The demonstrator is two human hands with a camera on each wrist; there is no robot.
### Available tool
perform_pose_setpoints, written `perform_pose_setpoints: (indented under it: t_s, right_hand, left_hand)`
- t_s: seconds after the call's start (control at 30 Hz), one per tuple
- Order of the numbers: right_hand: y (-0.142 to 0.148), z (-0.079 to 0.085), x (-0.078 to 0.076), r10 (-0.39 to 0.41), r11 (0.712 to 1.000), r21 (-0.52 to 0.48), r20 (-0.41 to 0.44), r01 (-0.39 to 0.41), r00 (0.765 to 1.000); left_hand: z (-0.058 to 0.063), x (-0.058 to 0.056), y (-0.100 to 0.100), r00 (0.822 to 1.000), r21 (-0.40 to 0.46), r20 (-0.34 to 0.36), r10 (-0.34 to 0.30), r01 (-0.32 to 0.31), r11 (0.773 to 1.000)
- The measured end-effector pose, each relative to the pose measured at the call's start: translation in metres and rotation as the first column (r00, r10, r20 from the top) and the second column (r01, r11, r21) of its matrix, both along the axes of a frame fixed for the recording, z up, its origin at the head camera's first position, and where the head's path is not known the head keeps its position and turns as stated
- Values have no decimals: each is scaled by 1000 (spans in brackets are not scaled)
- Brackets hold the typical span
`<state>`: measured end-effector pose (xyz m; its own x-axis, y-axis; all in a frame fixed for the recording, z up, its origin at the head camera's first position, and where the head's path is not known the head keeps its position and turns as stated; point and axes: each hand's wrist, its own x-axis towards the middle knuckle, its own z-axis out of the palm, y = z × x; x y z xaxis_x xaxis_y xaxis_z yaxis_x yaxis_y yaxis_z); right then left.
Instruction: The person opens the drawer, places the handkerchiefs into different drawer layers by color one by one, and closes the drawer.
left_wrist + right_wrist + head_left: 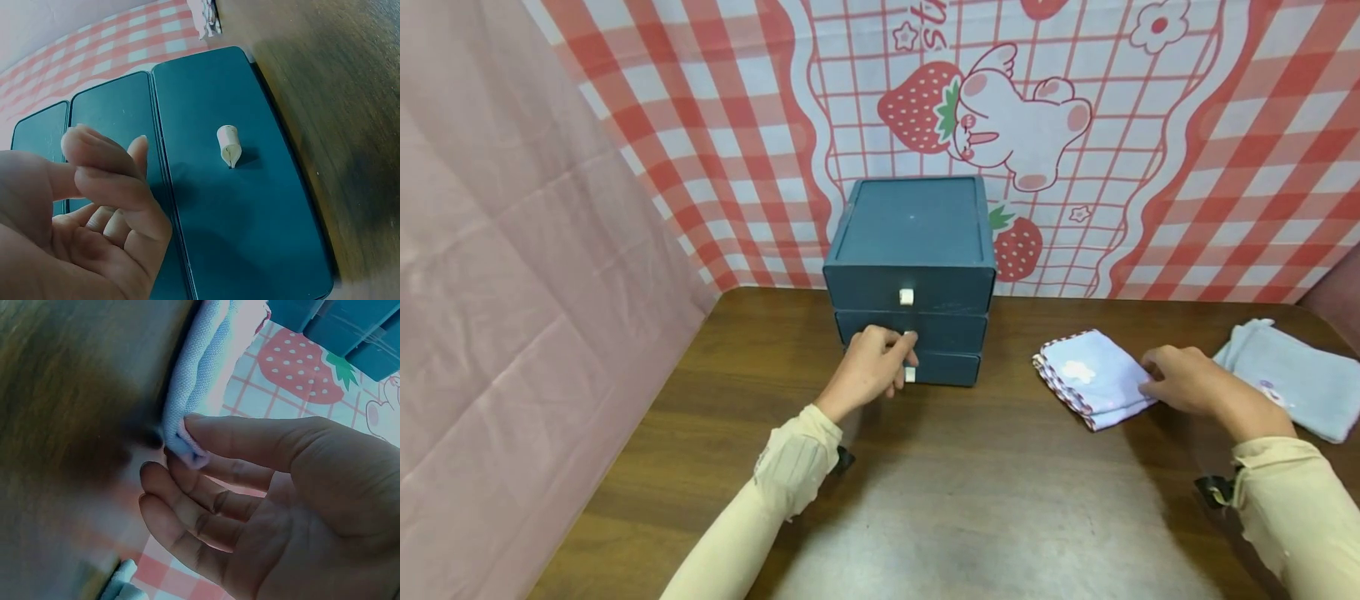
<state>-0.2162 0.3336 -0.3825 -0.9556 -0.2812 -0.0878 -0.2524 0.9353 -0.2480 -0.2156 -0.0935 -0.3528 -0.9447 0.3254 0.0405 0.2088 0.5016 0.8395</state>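
Note:
A dark teal three-drawer box (pixel 910 287) stands at the back of the table, its drawers closed. My left hand (pixel 874 364) is at the middle drawer, thumb and fingers curled at its small white knob (pixel 909 334), which they mostly hide. In the left wrist view the bottom drawer's knob (pixel 229 145) shows beside the hand. To the right lies a folded light-blue washcloth (pixel 1086 373) with a checked edge and a white flower. My right hand (pixel 1195 383) pinches its near-right corner; in the right wrist view the folded corner (pixel 190 450) sits between thumb and fingers.
A second folded cloth (pixel 1300 379), pale blue-grey, lies at the far right behind my right hand. A red-and-white checked curtain (pixel 745 125) hangs behind the table, and a pink one (pixel 512 292) on the left. The wooden table (pixel 925 500) runs towards me.

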Motion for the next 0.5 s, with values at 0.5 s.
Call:
perform_pose_setpoints:
  t_s: [0.5]
  right_hand:
    - [-11, 8, 2, -36, 998, -58, -137, 28, 990]
  left_hand:
    - [3, 2, -1, 1000, -14, -9, 7, -7, 1000]
